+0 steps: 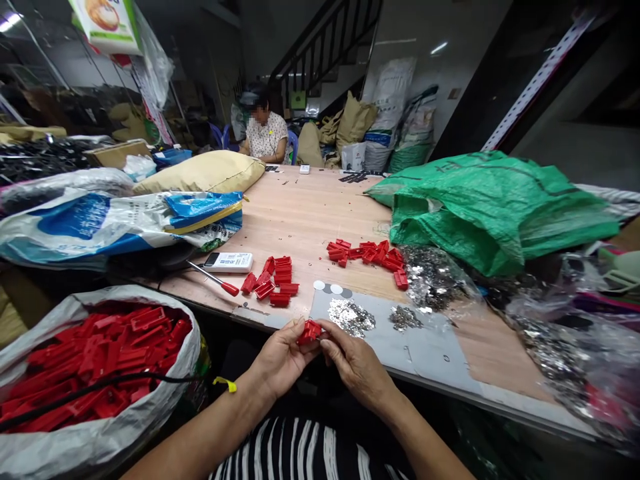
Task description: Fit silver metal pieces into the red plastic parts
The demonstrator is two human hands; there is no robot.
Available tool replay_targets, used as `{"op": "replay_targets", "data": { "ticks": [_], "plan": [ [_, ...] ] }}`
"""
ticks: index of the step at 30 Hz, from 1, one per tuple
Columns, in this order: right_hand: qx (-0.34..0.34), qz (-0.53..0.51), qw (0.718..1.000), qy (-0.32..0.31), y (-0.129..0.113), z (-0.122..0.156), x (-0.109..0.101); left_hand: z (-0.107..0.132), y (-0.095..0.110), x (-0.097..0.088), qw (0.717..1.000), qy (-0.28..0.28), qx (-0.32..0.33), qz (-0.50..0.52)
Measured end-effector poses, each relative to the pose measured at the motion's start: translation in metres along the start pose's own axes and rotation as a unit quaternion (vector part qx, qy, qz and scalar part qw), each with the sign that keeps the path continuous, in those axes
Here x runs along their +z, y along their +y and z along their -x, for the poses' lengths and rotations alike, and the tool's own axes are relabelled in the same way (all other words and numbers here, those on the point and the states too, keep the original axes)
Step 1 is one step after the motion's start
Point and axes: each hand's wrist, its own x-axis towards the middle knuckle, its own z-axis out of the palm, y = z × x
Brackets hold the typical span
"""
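Near the table's front edge, my left hand [284,357] is closed round a small red plastic housing [309,331]. The fingertips of my right hand [353,360] are pinched together against the housing's right side; whether they hold a small part there is hidden. Just beyond my hands, a heap of shiny metal pieces [351,316] lies on a grey sheet [385,353], with a smaller heap [405,318] to its right. Several more red housings [273,280] sit to the left, and another group of them [370,253] lies farther back on the right.
A white sack of red housings [100,353] stands at the left below a screwdriver [215,279] and a white device [228,262]. Green sacking [500,207] and plastic bags of metal pieces [435,277] occupy the right. A person [267,130] sits at the far end.
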Motion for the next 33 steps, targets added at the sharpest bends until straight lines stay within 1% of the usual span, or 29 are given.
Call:
{"op": "replay_targets", "data": {
  "ticks": [4, 7, 10, 14, 18, 20, 23, 26, 30, 33],
  "plan": [
    [-0.007, -0.022, 1.0, 0.011, 0.0, 0.0, -0.002, 0.0, -0.002, 0.005, 1.0, -0.002, -0.006, 0.029],
    [-0.004, -0.028, 1.0, 0.012, -0.001, -0.001, -0.004, -0.001, -0.005, 0.007, 0.999, 0.003, -0.008, 0.032],
    [-0.007, -0.027, 0.999, 0.023, 0.0, -0.002, -0.003, -0.001, -0.007, 0.009, 0.999, 0.006, 0.006, 0.034],
    [-0.013, -0.031, 0.998, 0.061, 0.003, -0.004, 0.005, -0.001, -0.009, 0.011, 0.999, 0.018, 0.027, 0.042],
    [0.009, -0.063, 0.993, 0.095, 0.008, -0.007, 0.011, -0.002, -0.011, 0.013, 0.998, 0.02, 0.028, 0.05],
    [0.016, -0.083, 0.992, 0.093, 0.009, -0.009, 0.01, -0.002, -0.011, 0.013, 0.998, 0.02, 0.027, 0.057],
    [0.009, -0.088, 0.994, 0.064, 0.008, -0.01, 0.007, -0.003, -0.011, 0.012, 0.997, 0.03, 0.025, 0.063],
    [0.013, -0.055, 0.997, 0.055, 0.007, -0.009, 0.008, -0.004, -0.011, 0.012, 0.997, 0.048, 0.022, 0.063],
    [-0.004, 0.048, 0.995, 0.088, 0.01, -0.006, 0.016, -0.002, -0.016, 0.011, 0.997, 0.047, 0.029, 0.062],
    [-0.011, 0.1, 0.991, 0.087, 0.01, -0.006, 0.019, 0.0, -0.018, 0.006, 0.998, 0.052, 0.034, 0.03]
  ]
}}
